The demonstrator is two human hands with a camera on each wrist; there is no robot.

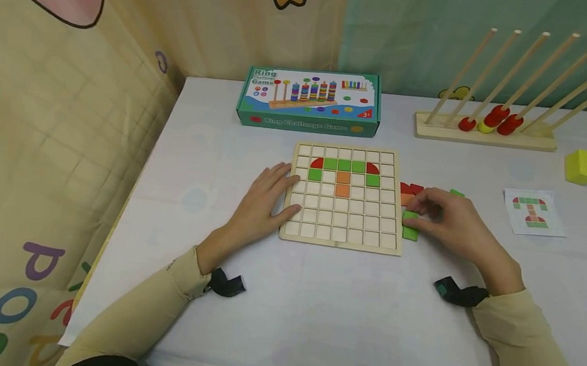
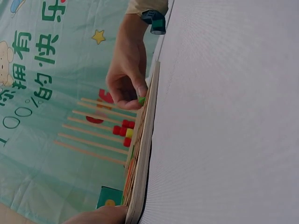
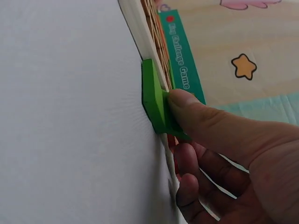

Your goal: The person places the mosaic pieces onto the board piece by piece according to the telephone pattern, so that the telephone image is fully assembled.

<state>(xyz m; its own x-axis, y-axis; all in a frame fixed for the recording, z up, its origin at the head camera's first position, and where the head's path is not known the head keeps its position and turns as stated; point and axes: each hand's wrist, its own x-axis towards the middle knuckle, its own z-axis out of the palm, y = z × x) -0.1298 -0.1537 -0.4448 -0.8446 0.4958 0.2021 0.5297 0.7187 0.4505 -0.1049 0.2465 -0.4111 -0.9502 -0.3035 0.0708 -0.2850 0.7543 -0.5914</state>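
Note:
A wooden grid board (image 1: 340, 245) lies flat, with red quarter-round, green and orange tiles set in its upper cells. My left hand (image 1: 261, 198) rests on the board's left edge, thumb and fingers spread. At the right edge, my right hand (image 1: 448, 221) pinches a green tile (image 3: 175, 116) between thumb and fingers. Another green tile (image 1: 410, 234) lies on the table just below it, against the board. Red tiles (image 1: 411, 188) and an orange tile (image 1: 405, 200) sit beside the board, partly covered by the right fingers.
A pattern card (image 1: 531, 213) lies to the right, below a yellow block (image 1: 581, 166). Behind it stands a wooden peg rack (image 1: 485, 137) with red and yellow beads. A green game box (image 1: 309, 101) is at the back. One more green tile (image 1: 456, 193) lies behind the right hand.

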